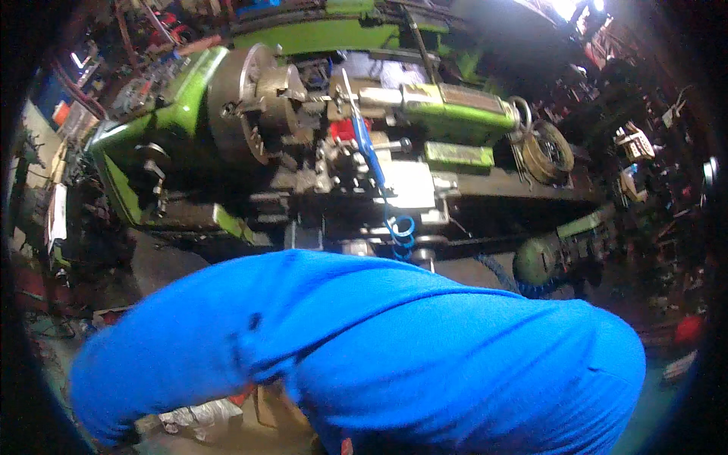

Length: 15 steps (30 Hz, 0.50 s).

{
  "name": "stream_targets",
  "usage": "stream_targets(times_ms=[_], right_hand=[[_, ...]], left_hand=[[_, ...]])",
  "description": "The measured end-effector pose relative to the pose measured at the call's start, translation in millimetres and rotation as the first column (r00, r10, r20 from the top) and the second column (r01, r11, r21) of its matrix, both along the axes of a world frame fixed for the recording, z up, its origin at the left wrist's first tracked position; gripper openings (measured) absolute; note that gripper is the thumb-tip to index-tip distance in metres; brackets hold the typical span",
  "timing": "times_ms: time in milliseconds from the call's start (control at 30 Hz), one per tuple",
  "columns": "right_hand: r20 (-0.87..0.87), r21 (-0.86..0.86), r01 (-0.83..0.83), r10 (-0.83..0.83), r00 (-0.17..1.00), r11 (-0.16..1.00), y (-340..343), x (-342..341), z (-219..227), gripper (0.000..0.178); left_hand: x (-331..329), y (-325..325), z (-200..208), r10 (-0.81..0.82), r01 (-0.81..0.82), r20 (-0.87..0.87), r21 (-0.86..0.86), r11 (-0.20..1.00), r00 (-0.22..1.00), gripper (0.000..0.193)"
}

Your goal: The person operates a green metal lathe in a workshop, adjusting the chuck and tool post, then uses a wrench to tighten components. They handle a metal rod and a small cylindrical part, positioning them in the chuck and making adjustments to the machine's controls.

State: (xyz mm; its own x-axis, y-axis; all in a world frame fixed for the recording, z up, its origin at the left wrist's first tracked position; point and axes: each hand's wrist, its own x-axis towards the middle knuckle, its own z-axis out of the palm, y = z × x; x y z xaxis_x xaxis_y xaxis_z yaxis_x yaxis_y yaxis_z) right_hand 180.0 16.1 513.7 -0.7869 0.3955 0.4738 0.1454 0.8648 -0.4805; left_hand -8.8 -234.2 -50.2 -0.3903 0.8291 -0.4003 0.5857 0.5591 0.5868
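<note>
Neither of my hands shows; a bright blue sleeve (455,356) fills the lower part of the view and bends down at the left edge, where its end is lost in shadow. Beyond the sleeve stands a green metal lathe. A blue air blow gun (365,148) with a thin nozzle rests across its carriage, untouched, and a coiled blue hose (403,231) hangs from it. To the left is the large round chuck (246,106). The green tailstock (459,108) is at the right, pointing toward the chuck. A red item (343,129) lies beside the blow gun.
A round wheel-like part (547,154) lies on the lathe bed's right end. Near the floor at right is a rounded green machine part (535,262). Dark clutter lines both sides. Below my sleeve lie silvery crumpled wrapping (203,413) and a brown piece (277,409).
</note>
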Motion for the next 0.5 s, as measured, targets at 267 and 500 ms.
stream_targets(times_ms=[267,500], right_hand=[[-0.185,-0.074,0.216,-0.226,0.956,0.974,13,39,-8,0.032],[-0.393,-0.162,0.196,-0.246,0.886,0.967,50,20,21,0.032]], left_hand=[[-60,-16,-9,-0.089,0.095,0.052,-0.132,0.987,0.995,0.053],[-111,-80,-13,-0.208,0.215,0.053,-0.245,0.945,0.977,0.055]])
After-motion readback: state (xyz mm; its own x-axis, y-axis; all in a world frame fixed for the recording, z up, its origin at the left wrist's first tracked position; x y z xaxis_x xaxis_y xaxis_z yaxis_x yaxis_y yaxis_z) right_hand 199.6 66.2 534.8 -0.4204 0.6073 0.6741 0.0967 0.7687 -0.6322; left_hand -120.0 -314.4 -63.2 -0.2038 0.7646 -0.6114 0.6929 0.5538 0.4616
